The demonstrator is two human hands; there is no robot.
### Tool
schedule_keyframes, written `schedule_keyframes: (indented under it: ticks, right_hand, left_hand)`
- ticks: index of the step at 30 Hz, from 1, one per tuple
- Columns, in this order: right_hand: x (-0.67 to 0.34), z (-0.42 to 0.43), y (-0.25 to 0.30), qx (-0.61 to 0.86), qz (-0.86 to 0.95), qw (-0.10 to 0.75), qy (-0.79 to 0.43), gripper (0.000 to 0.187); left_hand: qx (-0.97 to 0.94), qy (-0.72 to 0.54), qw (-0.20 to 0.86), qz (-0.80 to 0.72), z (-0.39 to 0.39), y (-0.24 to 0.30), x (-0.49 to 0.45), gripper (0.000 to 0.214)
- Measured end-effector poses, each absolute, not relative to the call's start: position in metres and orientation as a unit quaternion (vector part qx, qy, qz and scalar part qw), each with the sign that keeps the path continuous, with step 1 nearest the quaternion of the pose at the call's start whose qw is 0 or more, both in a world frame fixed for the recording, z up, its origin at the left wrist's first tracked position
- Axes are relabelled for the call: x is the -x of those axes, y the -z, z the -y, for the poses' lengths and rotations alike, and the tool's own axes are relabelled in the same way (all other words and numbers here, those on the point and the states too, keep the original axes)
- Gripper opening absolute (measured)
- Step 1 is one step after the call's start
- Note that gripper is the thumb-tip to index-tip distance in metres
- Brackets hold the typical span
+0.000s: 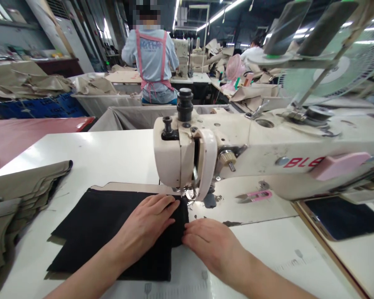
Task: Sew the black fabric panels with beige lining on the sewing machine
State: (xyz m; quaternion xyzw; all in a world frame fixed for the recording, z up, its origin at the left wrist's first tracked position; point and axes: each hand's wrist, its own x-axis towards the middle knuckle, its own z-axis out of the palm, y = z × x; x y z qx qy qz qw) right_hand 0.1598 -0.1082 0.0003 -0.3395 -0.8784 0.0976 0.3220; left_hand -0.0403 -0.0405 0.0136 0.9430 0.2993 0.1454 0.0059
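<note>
Black fabric backed with beige cloth (112,220) lies on the white table of the sewing machine (183,158). Its far right corner reaches under the needle area, where the presser foot is partly hidden. My left hand (152,216) rests on top of the fabric close to the needle, fingers stretched forward and lying flat. At the fabric's right edge my right hand (208,241) is closed, with thumb and fingertips pinching the black edge.
Folded beige pieces (28,187) are stacked at the left. Pink thread snips (255,196) lie on the machine bed, and a phone (345,216) sits at the right. Thread cones (286,29) stand above. Ahead, a person in a pink-strapped apron (152,54) faces away.
</note>
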Motion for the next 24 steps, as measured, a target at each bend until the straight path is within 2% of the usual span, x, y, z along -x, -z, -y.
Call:
schedule_keyframes:
  ticks: [13, 20, 24]
  right_hand:
    - [-0.156, 0.094, 0.002, 0.438, 0.843, 0.304, -0.073, 0.032]
    - [-0.151, 0.096, 0.002, 0.471, 0.844, 0.248, -0.057, 0.040]
    - [-0.156, 0.098, 0.002, 0.467, 0.832, 0.281, -0.104, 0.044]
  left_hand:
    - [-0.922, -0.176, 0.011, -0.344, 0.002, -0.004, 0.030, 0.023]
    - [-0.920, -0.183, 0.015, -0.347, -0.021, -0.012, 0.029, 0.025]
    - [-0.922, -0.171, 0.007, -0.346, -0.023, -0.020, 0.028, 0.022]
